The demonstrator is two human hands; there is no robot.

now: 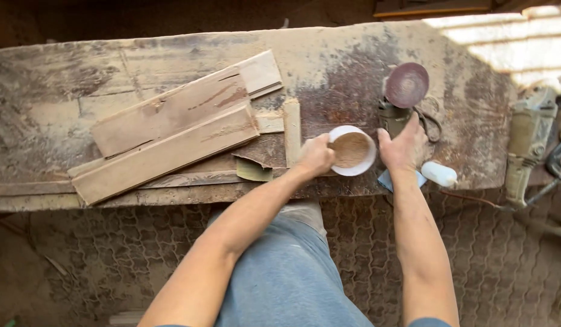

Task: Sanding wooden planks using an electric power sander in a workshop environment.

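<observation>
- The white cup (351, 150) is a small round tub, open at the top, filled with tan, sawdust-like powder; it sits on the workbench (329, 66) close to the near edge.
- The left hand (315, 156) curls around the cup's left side, fingers closed on its rim.
- The right hand (404, 145) is closed over the body of a sander (398, 100), whose dark red round disc faces up just beyond the cup.
- A white handle (438, 174) and a blue scrap (386, 180) lie at the bench edge, just beside the right wrist.
- Stacked wooden boards (171, 130) fill the bench to the left, with a thin upright strip (291, 130) nearest the cup.
- A second power tool (527, 142) lies well apart on the right.
- Bare, stained bench top opens up beyond the boards and past the disc.
</observation>
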